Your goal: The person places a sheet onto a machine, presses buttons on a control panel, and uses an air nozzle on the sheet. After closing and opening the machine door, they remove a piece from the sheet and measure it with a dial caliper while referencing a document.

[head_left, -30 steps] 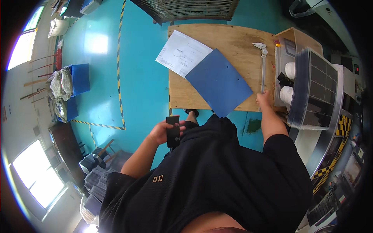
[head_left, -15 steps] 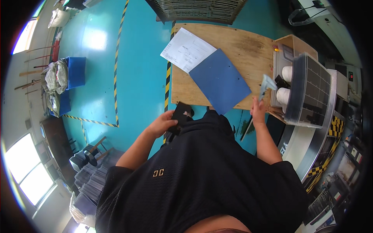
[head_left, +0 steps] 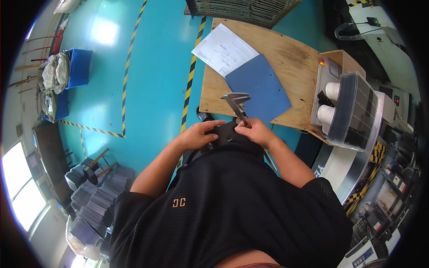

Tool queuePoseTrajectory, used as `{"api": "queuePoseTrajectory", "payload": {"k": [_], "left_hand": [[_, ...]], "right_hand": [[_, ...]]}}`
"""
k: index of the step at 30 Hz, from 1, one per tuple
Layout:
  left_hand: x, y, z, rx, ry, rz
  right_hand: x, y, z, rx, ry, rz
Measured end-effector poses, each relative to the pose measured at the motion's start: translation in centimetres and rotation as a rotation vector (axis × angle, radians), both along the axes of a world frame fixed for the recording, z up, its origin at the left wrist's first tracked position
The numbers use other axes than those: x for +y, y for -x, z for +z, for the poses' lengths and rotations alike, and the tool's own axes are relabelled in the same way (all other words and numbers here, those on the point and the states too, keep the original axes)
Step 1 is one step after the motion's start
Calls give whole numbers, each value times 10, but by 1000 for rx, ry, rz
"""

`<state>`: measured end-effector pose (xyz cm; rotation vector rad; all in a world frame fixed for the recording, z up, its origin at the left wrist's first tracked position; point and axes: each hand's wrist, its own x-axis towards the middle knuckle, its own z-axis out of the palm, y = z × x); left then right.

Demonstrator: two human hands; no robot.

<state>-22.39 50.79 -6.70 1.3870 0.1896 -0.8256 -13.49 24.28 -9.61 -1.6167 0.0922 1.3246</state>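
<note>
Black and flat, the rectangular plate (head_left: 227,132) is before the waist, its left side pinched between the thumb and fingers of the left hand (head_left: 196,136), a hold that seems to leave the other side free. Closed around the beam of a metal sliding caliper (head_left: 234,102), the right hand (head_left: 257,133) is at the plate's right edge, the jaw end facing away from the body, probably to keep fingers off it; whether its fingertips touch the plate, I cannot tell. Beyond, a blue folder (head_left: 263,89) and a printed drawing sheet (head_left: 227,49) adjoin on the wooden table (head_left: 286,49), perhaps for easy viewing.
</note>
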Motion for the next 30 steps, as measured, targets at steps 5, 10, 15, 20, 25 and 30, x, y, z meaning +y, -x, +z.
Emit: {"api": "queuePoseTrajectory", "payload": {"k": [5, 10, 15, 20, 25, 30], "left_hand": [[11, -7, 8, -198, -290, -232], [-31, -13, 15, -549, -871, -191], [-23, -8, 2, -499, -887, -119], [39, 41, -4, -454, -1015, -168], [51, 45, -7, -250, -530, 33], [43, 28, -11, 192, -77, 127]], "right_hand": [[35, 0, 6, -79, -76, 19], [56, 5, 4, -41, -90, -17], [57, -2, 2, -103, -69, -34], [30, -26, 11, -114, -16, -49], [33, -29, 22, -49, -19, 52], [36, -27, 25, -132, -90, 125]]}}
